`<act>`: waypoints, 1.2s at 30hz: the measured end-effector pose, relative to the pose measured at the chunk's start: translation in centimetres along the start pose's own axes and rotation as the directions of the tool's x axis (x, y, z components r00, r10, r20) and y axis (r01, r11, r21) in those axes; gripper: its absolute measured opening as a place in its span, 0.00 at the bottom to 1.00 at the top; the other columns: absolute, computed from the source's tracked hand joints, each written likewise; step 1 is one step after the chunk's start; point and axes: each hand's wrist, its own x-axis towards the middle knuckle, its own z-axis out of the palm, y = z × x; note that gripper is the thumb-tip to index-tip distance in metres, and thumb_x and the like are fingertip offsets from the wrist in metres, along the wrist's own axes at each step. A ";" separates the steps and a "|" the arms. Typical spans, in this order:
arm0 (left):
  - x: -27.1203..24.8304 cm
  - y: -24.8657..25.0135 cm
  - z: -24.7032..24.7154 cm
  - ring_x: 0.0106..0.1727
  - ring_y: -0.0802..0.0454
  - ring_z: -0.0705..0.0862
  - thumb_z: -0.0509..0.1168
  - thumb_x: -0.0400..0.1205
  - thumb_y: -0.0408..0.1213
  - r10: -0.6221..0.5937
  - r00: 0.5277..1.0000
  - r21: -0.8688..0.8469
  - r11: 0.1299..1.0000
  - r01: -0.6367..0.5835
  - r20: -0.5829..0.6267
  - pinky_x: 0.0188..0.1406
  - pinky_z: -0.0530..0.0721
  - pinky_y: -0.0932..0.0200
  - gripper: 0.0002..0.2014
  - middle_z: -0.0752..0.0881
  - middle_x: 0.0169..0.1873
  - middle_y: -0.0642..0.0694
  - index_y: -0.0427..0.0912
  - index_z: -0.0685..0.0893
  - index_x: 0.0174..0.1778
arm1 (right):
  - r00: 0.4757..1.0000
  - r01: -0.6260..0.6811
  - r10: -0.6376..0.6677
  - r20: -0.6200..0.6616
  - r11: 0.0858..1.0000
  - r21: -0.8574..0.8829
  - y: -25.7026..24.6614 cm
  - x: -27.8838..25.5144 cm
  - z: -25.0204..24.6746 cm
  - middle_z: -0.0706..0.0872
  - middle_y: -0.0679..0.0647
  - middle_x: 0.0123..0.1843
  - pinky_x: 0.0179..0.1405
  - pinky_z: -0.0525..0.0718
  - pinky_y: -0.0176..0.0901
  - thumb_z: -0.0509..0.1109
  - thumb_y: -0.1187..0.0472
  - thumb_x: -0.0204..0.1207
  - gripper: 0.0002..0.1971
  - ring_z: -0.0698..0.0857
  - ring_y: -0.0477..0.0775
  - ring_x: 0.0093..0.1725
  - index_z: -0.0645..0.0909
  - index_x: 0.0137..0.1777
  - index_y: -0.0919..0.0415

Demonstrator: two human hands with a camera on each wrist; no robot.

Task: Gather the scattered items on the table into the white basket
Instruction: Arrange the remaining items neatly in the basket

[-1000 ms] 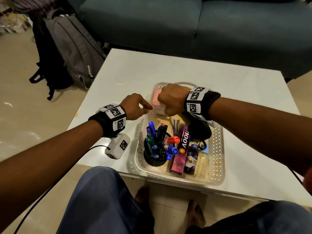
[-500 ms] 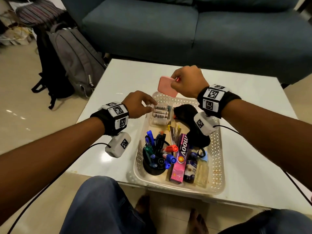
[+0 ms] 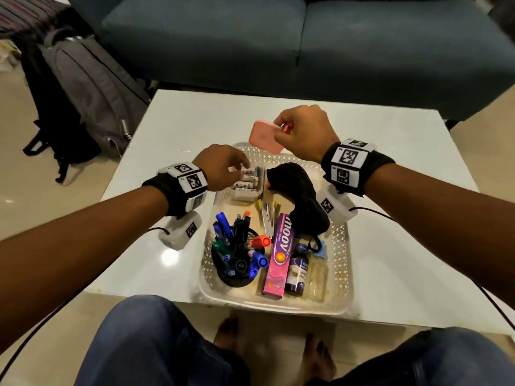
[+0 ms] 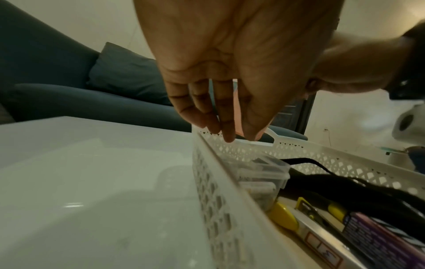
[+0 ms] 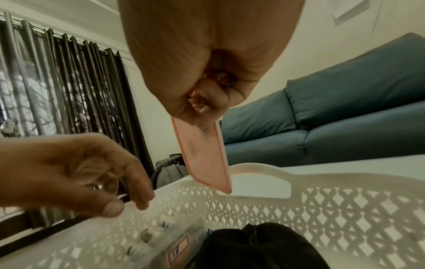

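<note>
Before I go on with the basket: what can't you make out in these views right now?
- What the right hand holds beside the pink lid: only a red glint shows between curled fingers, head and right wrist views.
- Left hand grip: head view hides its fingertips over the clear box of batteries; the left wrist view shows nothing held.
- Battery labels: too small.
- White basket near end: cut off in both wrist views.

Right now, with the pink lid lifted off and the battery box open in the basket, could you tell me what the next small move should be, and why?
Probably bring the pink lid back down onto the clear battery box. The right hand holds the lid above the white basket, the box stands open with batteries showing, and the left hand is at its near edge, seemingly steadying it.
</note>
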 end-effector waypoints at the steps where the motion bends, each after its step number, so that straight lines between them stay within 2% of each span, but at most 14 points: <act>1: -0.3 -0.3 -0.2 0.49 0.49 0.86 0.69 0.77 0.36 -0.022 0.999 -0.007 1.000 0.022 -0.026 0.50 0.79 0.59 0.08 0.90 0.46 0.48 0.47 0.89 0.50 | 1.000 0.024 -0.024 0.014 1.000 -0.014 -0.4 -0.3 0.2 0.92 0.54 0.49 0.48 0.83 0.43 0.67 0.53 0.78 0.14 0.87 0.52 0.46 0.89 0.56 0.59; 4: -1.0 -1.3 -0.4 0.46 0.49 0.85 0.69 0.75 0.35 -0.119 0.990 -0.037 0.993 0.116 -0.080 0.47 0.80 0.58 0.06 0.87 0.40 0.50 0.46 0.88 0.46 | 0.986 0.123 -0.114 0.119 0.989 -0.076 -1.8 -1.7 2.0 0.91 0.54 0.46 0.52 0.86 0.50 0.64 0.50 0.79 0.16 0.87 0.55 0.45 0.88 0.54 0.58; 8: -1.5 -2.8 0.5 0.46 0.47 0.85 0.67 0.77 0.34 -0.255 0.963 -0.143 0.960 0.240 -0.093 0.45 0.76 0.60 0.11 0.85 0.41 0.51 0.47 0.83 0.54 | 0.935 0.238 -0.156 0.318 0.942 -0.238 -2.9 -3.4 5.1 0.91 0.56 0.43 0.44 0.87 0.50 0.66 0.54 0.80 0.10 0.87 0.58 0.42 0.87 0.49 0.57; 13: -1.5 -2.6 0.9 0.49 0.45 0.86 0.70 0.78 0.41 -0.184 0.983 -0.183 0.967 0.177 -0.024 0.56 0.78 0.58 0.18 0.82 0.56 0.43 0.51 0.83 0.65 | 0.895 0.336 -0.225 0.386 0.908 -0.251 -3.1 -4.5 5.9 0.90 0.55 0.45 0.42 0.86 0.49 0.62 0.56 0.81 0.11 0.88 0.60 0.44 0.87 0.49 0.58; 17: -1.1 -2.5 1.3 0.49 0.45 0.86 0.71 0.78 0.46 -0.170 0.985 -0.129 0.977 0.170 0.014 0.53 0.76 0.60 0.18 0.80 0.61 0.39 0.52 0.84 0.64 | 0.891 0.349 -0.230 0.392 0.898 -0.267 -3.1 -4.7 5.7 0.89 0.55 0.43 0.37 0.82 0.45 0.61 0.56 0.82 0.12 0.87 0.61 0.41 0.86 0.46 0.58; 20: -1.0 -2.4 1.2 0.48 0.47 0.85 0.72 0.76 0.48 -0.176 0.984 -0.128 0.976 0.177 0.017 0.50 0.75 0.61 0.20 0.81 0.61 0.39 0.51 0.85 0.63 | 0.888 0.371 -0.257 0.381 0.890 -0.264 -3.2 -5.1 5.3 0.89 0.53 0.44 0.37 0.82 0.44 0.62 0.55 0.82 0.13 0.87 0.59 0.42 0.87 0.49 0.57; 23: -1.2 -2.5 1.1 0.45 0.49 0.84 0.73 0.73 0.53 -0.161 0.986 -0.116 0.980 0.165 0.039 0.48 0.74 0.61 0.22 0.81 0.61 0.40 0.53 0.85 0.63 | 0.869 0.397 -0.266 0.417 0.877 -0.269 -3.5 -5.7 5.3 0.88 0.54 0.44 0.40 0.84 0.48 0.60 0.54 0.83 0.14 0.87 0.60 0.43 0.87 0.50 0.56; 25: -1.6 -2.5 1.2 0.46 0.49 0.83 0.75 0.71 0.56 -0.141 0.987 -0.077 0.986 0.147 0.077 0.49 0.77 0.60 0.25 0.78 0.61 0.41 0.54 0.84 0.64 | 0.857 0.406 -0.262 0.443 0.873 -0.270 -3.7 -5.8 5.5 0.88 0.55 0.45 0.39 0.83 0.49 0.59 0.53 0.83 0.15 0.86 0.61 0.43 0.86 0.51 0.57; 28: -2.1 -2.4 1.3 0.50 0.49 0.81 0.76 0.68 0.55 -0.124 0.987 -0.026 0.992 0.127 0.100 0.56 0.82 0.54 0.28 0.73 0.58 0.43 0.52 0.83 0.64 | 0.855 0.397 -0.259 0.449 0.885 -0.245 -4.0 -5.5 5.3 0.88 0.54 0.46 0.40 0.83 0.48 0.61 0.53 0.82 0.13 0.86 0.60 0.45 0.86 0.52 0.57; 31: -1.8 -2.1 1.2 0.49 0.46 0.83 0.77 0.70 0.51 -0.133 0.987 0.016 0.991 0.132 0.091 0.54 0.81 0.54 0.24 0.74 0.58 0.42 0.51 0.83 0.61 | 0.895 0.300 -0.204 0.396 0.933 -0.198 -3.4 -4.9 5.3 0.90 0.52 0.51 0.42 0.79 0.42 0.65 0.50 0.79 0.14 0.87 0.56 0.50 0.86 0.58 0.54; 33: -1.5 -2.0 1.0 0.49 0.45 0.83 0.78 0.69 0.50 -0.143 0.985 0.042 0.989 0.140 0.101 0.53 0.82 0.51 0.24 0.74 0.57 0.42 0.51 0.85 0.60 | 0.927 0.192 -0.130 0.353 0.970 -0.148 -2.6 -4.3 5.4 0.90 0.53 0.55 0.49 0.81 0.44 0.68 0.49 0.77 0.17 0.86 0.56 0.55 0.84 0.63 0.54; 36: -1.4 -1.7 0.9 0.49 0.45 0.84 0.79 0.68 0.49 -0.156 0.982 0.109 0.983 0.144 0.109 0.51 0.84 0.49 0.22 0.75 0.56 0.44 0.55 0.85 0.58 | 0.935 0.033 0.000 0.355 0.996 -0.088 -1.7 -3.3 5.5 0.87 0.54 0.64 0.61 0.81 0.49 0.76 0.46 0.72 0.29 0.84 0.56 0.63 0.79 0.71 0.55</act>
